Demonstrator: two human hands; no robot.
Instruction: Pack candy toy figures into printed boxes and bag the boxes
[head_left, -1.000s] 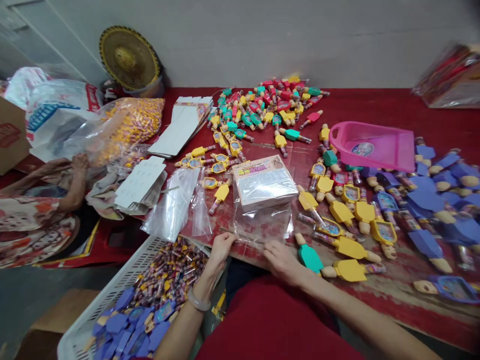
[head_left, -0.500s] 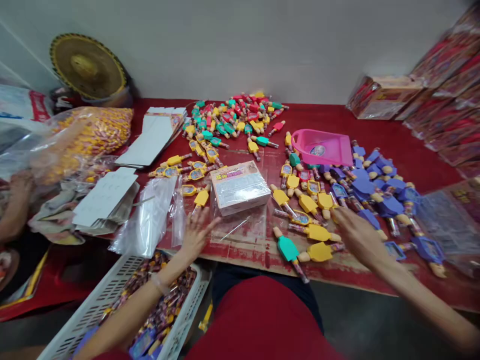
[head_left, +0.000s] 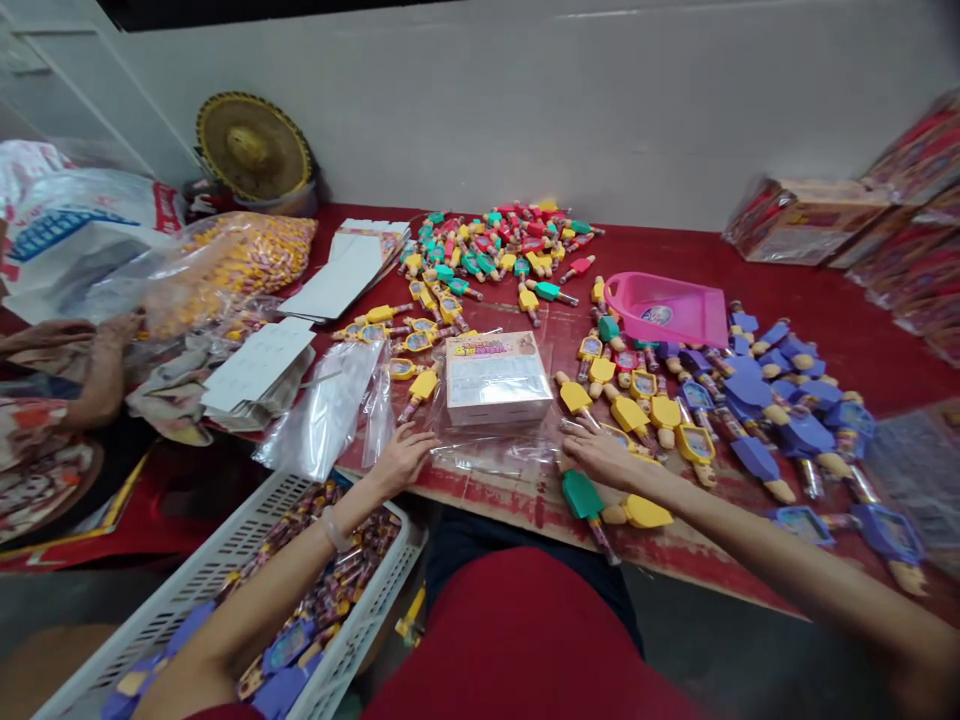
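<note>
A printed carton (head_left: 498, 380) sits flat on the red table, partly inside a clear plastic bag (head_left: 487, 452) whose loose end lies toward me. At the bag's left edge, my left hand (head_left: 401, 460) has its fingers closed on the film. My right hand (head_left: 600, 455) pinches the opposite edge, close to several yellow paddle-shaped toys (head_left: 631, 414) with clear tube handles. A green toy (head_left: 582, 494) of the same shape lies just below my right hand. Left of the carton are flat empty clear bags (head_left: 322, 410).
Purple toys (head_left: 750, 385) and a pink scoop tray (head_left: 675, 310) lie to the right. Mixed toys (head_left: 495, 240) are heaped at the back. White cards (head_left: 259, 370) lie left. A white basket (head_left: 180, 570) stands below the table edge. Another person's hand (head_left: 116, 330) is far left.
My right hand has moved left from the purple and yellow toys to the bag's right edge. My left hand's spread fingers have closed at the left edge. The view has shifted left.
</note>
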